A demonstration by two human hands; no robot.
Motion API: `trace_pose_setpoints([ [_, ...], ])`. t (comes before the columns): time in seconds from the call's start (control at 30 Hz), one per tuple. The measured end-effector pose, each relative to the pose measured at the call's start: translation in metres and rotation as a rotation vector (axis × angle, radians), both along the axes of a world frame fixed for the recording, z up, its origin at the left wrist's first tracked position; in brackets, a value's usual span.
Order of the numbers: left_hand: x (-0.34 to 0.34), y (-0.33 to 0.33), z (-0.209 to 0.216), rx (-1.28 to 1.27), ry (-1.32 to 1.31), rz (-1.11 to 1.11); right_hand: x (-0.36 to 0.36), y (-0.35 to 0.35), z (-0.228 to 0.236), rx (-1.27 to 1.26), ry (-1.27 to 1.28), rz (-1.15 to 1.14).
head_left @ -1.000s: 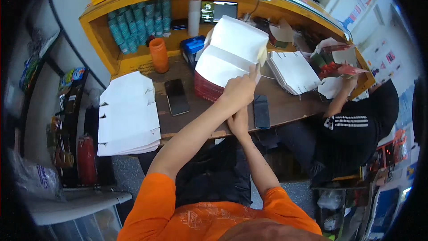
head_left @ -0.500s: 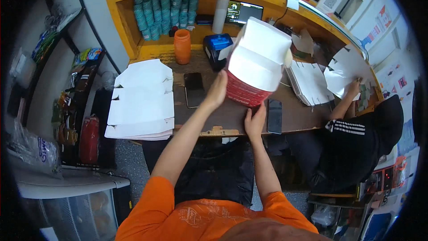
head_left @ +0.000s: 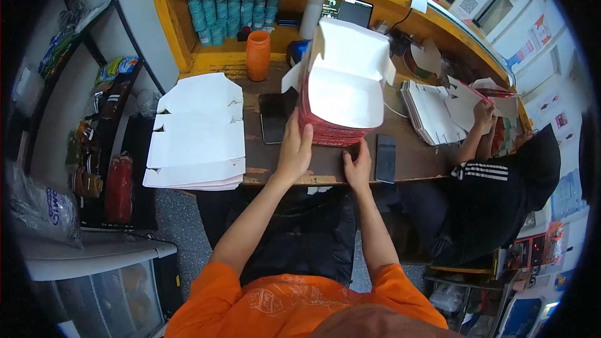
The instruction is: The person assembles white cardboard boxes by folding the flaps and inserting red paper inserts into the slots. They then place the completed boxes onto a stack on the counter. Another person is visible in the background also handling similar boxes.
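A thick stack of nested cardboard boxes (head_left: 344, 97), red outside and white inside with lids raised, leans slightly above the brown desk in front of me. My left hand (head_left: 294, 151) presses along its left side, thumb up against the near red face. At the lower right corner, my right hand (head_left: 357, 166) touches the stack with its fingertips, so it is held between both palms. Left of it lies a pile of flat white box blanks (head_left: 197, 131). A dark phone (head_left: 272, 119) rests beside my left hand, and another phone (head_left: 385, 158) lies just right of my right hand.
An orange jar (head_left: 258, 56) stands behind, before a yellow shelf with teal rolls (head_left: 233, 9) and a screen (head_left: 347, 11). To the right, a co-worker in black (head_left: 501, 194) handles a carton beside more white blanks (head_left: 432, 112). Shelves line the left wall.
The box stack has shifted left and turned more upright, with my left hand lower on its side. The co-worker's flat sheet is now partly folded, its red side showing.
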State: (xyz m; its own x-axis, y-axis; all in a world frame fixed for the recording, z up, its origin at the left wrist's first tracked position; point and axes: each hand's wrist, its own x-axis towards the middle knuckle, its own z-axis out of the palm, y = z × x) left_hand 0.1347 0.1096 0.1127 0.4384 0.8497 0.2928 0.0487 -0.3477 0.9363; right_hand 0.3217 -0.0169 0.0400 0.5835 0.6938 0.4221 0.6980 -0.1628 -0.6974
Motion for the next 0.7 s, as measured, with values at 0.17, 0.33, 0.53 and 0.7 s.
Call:
trace_pose_setpoints([
  [0.17, -0.019, -0.017, -0.009, 0.143, -0.058, 0.227, -0.011, 0.006, 0.021, -0.128, -0.144, 0.126],
  [0.33, -0.017, -0.089, -0.028, 0.37, -0.026, 0.07, -0.006, 0.02, 0.024, -0.119, -0.14, 0.205],
  [0.53, 0.02, -0.131, -0.059, 0.377, 0.498, -1.355, 0.022, 0.042, 0.023, -0.034, 0.249, 0.247],
  [0.7, 0.116, -0.125, -0.067, 0.614, 0.794, -1.468, 0.082, 0.089, 0.035, 0.099, 0.279, 0.115],
])
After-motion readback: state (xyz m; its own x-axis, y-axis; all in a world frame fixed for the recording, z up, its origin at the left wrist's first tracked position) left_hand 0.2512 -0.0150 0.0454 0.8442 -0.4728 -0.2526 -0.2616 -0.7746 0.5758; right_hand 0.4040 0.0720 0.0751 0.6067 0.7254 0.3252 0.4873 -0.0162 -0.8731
